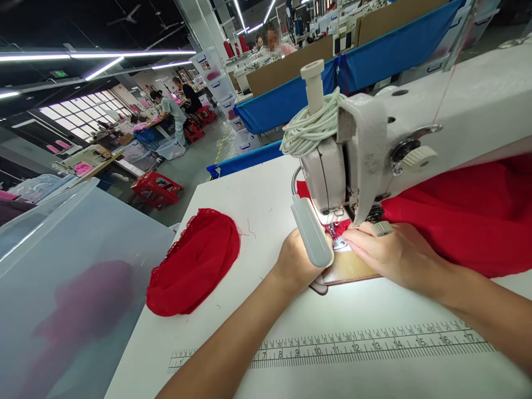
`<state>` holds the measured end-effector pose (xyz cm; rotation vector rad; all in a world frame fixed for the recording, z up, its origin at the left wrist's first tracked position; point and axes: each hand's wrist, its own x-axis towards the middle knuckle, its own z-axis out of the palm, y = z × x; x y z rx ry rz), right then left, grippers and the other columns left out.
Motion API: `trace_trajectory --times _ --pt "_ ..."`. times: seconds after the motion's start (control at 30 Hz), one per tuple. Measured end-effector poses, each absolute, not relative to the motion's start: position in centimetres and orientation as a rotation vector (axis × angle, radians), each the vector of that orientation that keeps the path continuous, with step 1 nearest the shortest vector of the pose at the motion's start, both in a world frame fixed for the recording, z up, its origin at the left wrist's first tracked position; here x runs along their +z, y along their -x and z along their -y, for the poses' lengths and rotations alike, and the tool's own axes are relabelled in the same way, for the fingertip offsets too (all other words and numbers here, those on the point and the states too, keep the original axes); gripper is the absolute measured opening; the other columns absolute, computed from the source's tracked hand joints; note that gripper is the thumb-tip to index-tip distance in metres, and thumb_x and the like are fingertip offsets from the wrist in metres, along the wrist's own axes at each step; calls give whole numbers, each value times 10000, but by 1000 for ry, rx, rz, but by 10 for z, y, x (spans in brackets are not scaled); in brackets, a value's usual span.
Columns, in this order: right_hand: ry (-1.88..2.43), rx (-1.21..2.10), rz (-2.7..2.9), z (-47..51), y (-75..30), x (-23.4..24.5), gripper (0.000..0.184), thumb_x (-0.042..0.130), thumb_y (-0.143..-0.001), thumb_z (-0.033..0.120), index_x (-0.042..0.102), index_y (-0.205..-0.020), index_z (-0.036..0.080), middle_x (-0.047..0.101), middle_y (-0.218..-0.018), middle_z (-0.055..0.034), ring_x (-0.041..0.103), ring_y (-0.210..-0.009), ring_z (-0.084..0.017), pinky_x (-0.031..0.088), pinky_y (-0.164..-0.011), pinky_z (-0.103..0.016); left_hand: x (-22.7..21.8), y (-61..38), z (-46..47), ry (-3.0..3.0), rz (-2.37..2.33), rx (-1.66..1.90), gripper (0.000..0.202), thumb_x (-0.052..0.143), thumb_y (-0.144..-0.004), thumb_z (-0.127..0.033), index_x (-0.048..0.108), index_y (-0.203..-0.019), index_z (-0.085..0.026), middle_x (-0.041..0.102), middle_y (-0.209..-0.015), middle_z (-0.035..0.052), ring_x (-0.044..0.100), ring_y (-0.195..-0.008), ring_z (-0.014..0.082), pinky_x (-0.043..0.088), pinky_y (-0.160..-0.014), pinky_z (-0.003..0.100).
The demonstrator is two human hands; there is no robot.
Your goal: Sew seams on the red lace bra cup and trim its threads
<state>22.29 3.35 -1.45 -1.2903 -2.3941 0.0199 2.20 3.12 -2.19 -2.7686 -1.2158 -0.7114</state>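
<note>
At a white sewing machine [366, 149], a small piece of red lace fabric [342, 226] lies under the presser foot [333, 231]. My right hand [390, 252] is just right of the needle, its fingertips pressed together at the lace's edge. My left hand [293, 257] sits left of the needle, close to the fabric. A grey lamp [312, 231] covers most of its fingers, so their grip cannot be made out. More red cloth shows behind the needle area.
A stack of red lace-edged pieces [195, 263] lies left on the white table [257, 199]. Large red cloth [465, 216] lies beneath the machine arm. A printed ruler [357, 349] runs along the front. A translucent bin [83, 277] stands left. People work in the background.
</note>
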Motion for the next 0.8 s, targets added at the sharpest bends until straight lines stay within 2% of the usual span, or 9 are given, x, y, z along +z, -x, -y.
trace_trajectory --times 0.17,0.33,0.53,0.67,0.8 --pt "1175 -144 2411 -33 -223 -18 292 390 -863 166 394 -577 222 248 -585 33 137 -502 -126 107 -449 -290 -15 -19 -33 2714 1205 -689 216 420 -870 -76 566 -740 -168 632 -774 36 564 -736 164 478 -722 319" --pt "1108 -225 2405 -32 -225 -17 283 406 -872 159 473 -601 206 282 -578 36 126 -509 -119 101 -442 -280 -6 -16 -29 2850 1330 -671 165 446 -897 -107 599 -885 -167 662 -918 56 584 -898 193 465 -839 361" --pt "1045 -204 2389 -35 -225 -20 242 438 -889 187 594 -704 201 410 -594 23 258 -476 -106 149 -435 -251 -1 -22 -23 2970 1371 -730 167 457 -911 -117 607 -872 -179 685 -976 59 586 -959 190 448 -908 368" --pt "1015 -180 2382 -33 -223 -18 235 436 -857 149 599 -697 207 376 -610 27 226 -481 -107 148 -433 -255 -4 -21 -24 2982 1339 -799 160 467 -928 -140 614 -880 -179 691 -974 56 588 -979 185 450 -924 354" --pt "1048 -152 2405 -31 -221 -11 254 430 -811 90 503 -599 210 316 -588 26 229 -499 -119 127 -436 -279 -4 -18 -23 2986 1302 -832 169 454 -932 -125 617 -908 -164 677 -975 63 595 -979 177 477 -904 325"
